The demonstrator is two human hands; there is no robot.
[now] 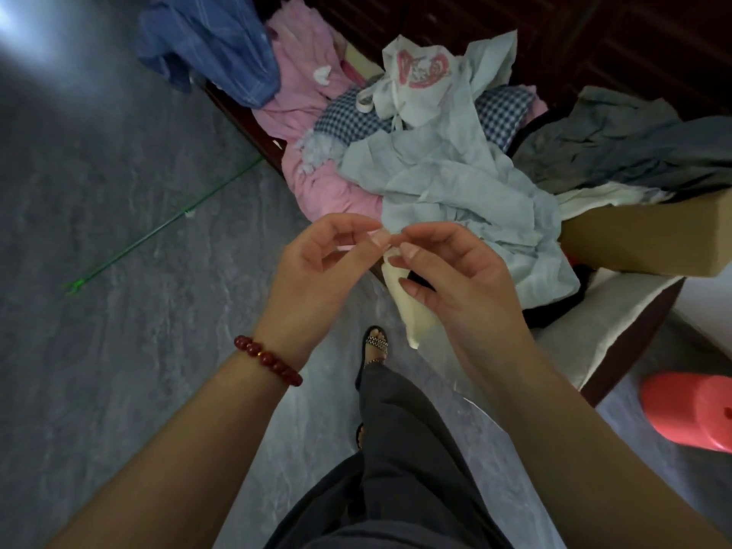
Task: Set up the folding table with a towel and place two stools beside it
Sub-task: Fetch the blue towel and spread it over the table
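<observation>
Open grey floor (99, 231) spreads wide to the left, crossed only by a thin green rod (166, 227) lying flat. Ahead, a heap of clothes (455, 184) covers the bench (594, 342) against the dark cabinet (574, 45). A cardboard box (641, 239) lies on the bench's right part. A red stool (689, 414) sits on the floor at lower right. The left hand (317, 263) and right hand (459, 279) pinch a cream cloth (412, 315) just before the heap.

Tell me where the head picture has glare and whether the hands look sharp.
Head view: white glare on the floor at top left; the left hand and right hand, pinching a cream cloth, look sharp; the room is dim.
</observation>
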